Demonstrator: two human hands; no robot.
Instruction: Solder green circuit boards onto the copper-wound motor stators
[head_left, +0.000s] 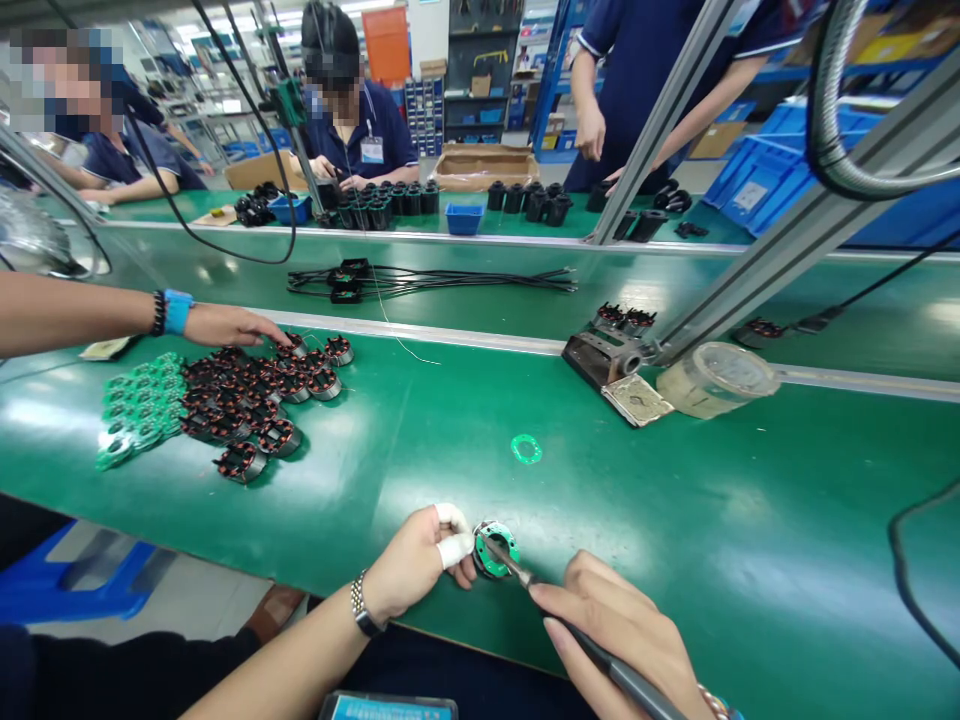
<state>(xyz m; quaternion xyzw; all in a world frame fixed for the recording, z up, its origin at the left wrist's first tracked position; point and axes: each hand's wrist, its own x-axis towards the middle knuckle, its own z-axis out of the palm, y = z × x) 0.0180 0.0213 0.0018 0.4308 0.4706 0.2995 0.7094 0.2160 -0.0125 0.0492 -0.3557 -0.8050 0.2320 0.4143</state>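
My left hand (421, 562), with white finger covers on the thumb and a finger, is closed at the left edge of a motor stator (516, 548) topped by a round green circuit board. My right hand (626, 635) grips a soldering iron (592, 645) like a pen. The iron's tip rests on or just over the board's upper left part; exact contact is hard to tell. Beyond them, a loose green ring-shaped circuit board (526, 449) lies flat on the green table (442, 430).
Several copper-wound stators (277, 437) and a stack of green boards (139, 405) stand left, where a co-worker's hand (232, 325) touches a stator. At right are a soldering iron stand (604, 358), a sponge (637, 400), a round tub (716, 382) and a slanted metal post (750, 270).
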